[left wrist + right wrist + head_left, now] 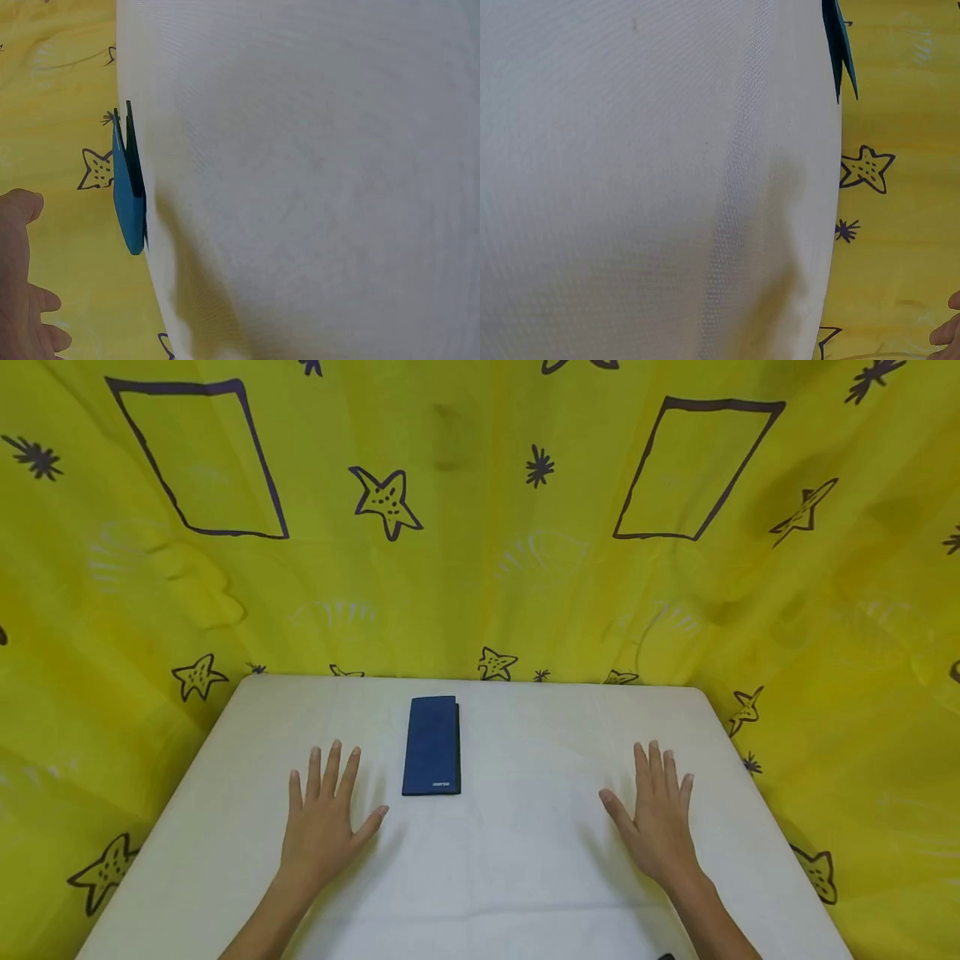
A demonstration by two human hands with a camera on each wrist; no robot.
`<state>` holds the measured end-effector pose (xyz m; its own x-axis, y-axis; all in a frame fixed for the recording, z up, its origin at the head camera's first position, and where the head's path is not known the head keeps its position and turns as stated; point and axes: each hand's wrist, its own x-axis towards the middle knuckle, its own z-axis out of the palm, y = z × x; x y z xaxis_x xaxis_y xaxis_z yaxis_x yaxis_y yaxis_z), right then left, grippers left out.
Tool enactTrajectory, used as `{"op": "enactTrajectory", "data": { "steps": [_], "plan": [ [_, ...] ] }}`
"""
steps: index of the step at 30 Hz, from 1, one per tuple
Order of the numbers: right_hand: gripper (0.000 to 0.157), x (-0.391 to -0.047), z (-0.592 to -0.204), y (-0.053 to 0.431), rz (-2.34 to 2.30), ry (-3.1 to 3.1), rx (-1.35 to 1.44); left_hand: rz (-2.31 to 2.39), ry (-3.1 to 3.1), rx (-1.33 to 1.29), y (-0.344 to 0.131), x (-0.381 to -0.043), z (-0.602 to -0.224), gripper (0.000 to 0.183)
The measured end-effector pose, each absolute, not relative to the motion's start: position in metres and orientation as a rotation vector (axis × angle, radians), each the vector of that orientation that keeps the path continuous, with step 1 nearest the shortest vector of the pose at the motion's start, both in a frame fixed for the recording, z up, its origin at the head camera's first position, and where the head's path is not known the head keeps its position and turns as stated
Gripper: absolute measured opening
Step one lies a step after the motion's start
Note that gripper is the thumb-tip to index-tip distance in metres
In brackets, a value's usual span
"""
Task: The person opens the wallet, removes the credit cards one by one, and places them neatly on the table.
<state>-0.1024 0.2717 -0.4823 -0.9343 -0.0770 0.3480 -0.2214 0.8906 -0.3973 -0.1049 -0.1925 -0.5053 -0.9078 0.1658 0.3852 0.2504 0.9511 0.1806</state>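
Observation:
A dark blue folded wallet (431, 746) with small pale lettering near its lower corner lies on the white table (525, 860), left of the middle. In the left wrist view the wallet (129, 191) shows edge-on, its two halves slightly parted. My left hand (322, 827) is spread over the table to the left of it, thumb pointing toward it and apart from it. On the right side, my right hand (660, 818) is held with fingers straight, farther from the wallet. Both hands hold nothing, and their shadows fall on the cloth.
A yellow curtain (465, 585) with drawn stars and shells hangs behind the table and at both sides. The white cover has a crease running across its near part. A small dark object (666, 957) shows at the bottom edge by the right forearm.

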Motion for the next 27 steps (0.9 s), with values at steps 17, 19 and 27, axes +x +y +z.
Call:
{"op": "enactTrajectory", "data": {
  "steps": [17, 19, 27],
  "plan": [
    [0.087, -0.1056, -0.4854, 0.2709, 0.816, -2.67, 0.239, -0.335, -2.711, -0.321, -0.1906, -0.1109, -0.5045, 0.09],
    [0.087, -0.1059, -0.4856, 0.27, 0.823, -2.676, 0.242, -0.339, -2.707, -0.327, -0.1909, -0.1113, -0.506, 0.09],
    [0.091, -0.1056, -0.4866, 0.2677, 0.812, -2.706, 0.25, -0.332, -2.723, -0.332, -0.189, -0.11, -0.5082, 0.09]
  ]
}}
